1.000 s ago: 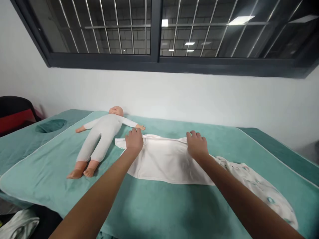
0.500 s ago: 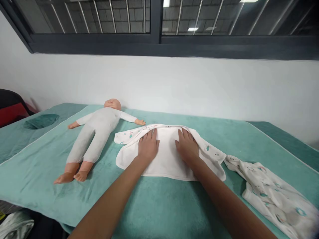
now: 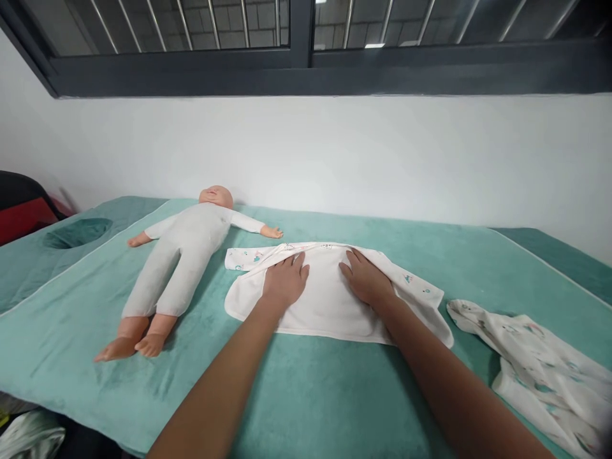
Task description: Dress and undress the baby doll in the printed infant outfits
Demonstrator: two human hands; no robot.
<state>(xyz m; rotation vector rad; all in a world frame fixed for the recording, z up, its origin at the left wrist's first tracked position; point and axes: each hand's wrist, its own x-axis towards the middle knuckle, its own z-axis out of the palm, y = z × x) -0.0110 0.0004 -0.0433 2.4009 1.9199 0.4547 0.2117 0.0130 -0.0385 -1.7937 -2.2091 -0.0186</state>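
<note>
A white baby shirt [image 3: 325, 299] with small printed figures on its sleeves lies spread open on the green bed cover [image 3: 315, 395]. My left hand [image 3: 287, 280] rests flat on its left half, fingers stretched toward the collar. On the right half, my right hand [image 3: 366, 277] presses down with its fingers spread, near the folded-back front edge. Both palms hide parts of the cloth. To the left a baby doll [image 3: 191, 236] in a white bodysuit lies on its back, its arm reaching close to the shirt's left sleeve.
Another printed white baby garment [image 3: 540, 363] lies crumpled at the right. A white wall and a dark window frame [image 3: 301, 76] stand behind the bed. A red and black object [image 3: 29, 207] is at the far left, and a crumpled cloth [image 3: 33, 437] shows at the lower left.
The shirt's right side and sleeve are spread further out to the right, and the left sleeve lies straighter. My right hand has shifted slightly right. The view has tilted a little.
</note>
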